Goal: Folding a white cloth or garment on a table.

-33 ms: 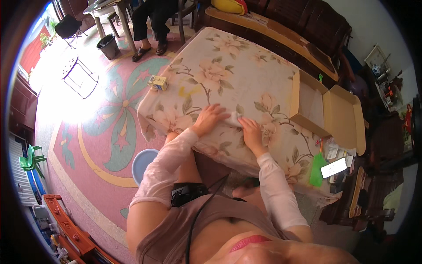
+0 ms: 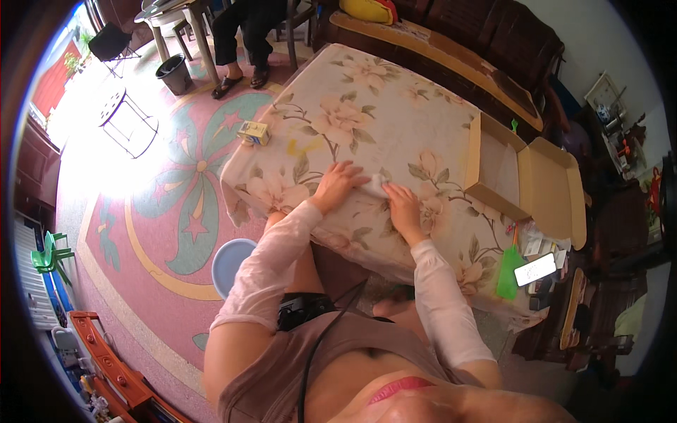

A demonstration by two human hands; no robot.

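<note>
A small white soft bundle [image 2: 376, 185], perhaps a folded cloth or tissue, lies on the flowered tablecloth [image 2: 395, 106] close to the table's near edge. On its left is my left hand [image 2: 340, 186], palm down, fingers stretched out and fingertips reaching the bundle's side. My right hand [image 2: 404, 213] comes from the right, its fingers bent onto the bundle's right end. Part of the bundle is covered by fingertips, so its exact shape is hard to make out.
A small yellow box [image 2: 254, 132] stands at the table's left edge. To the right are an open cardboard box [image 2: 497, 166], a green flat piece [image 2: 508, 273] and a lit phone [image 2: 535, 269]. A blue basin [image 2: 233, 264] is on the floor at left. Someone's legs [image 2: 243, 42] show beyond.
My left hand has shifted very slightly away from me, and more of the white bundle shows between the hands. The other things stay put.
</note>
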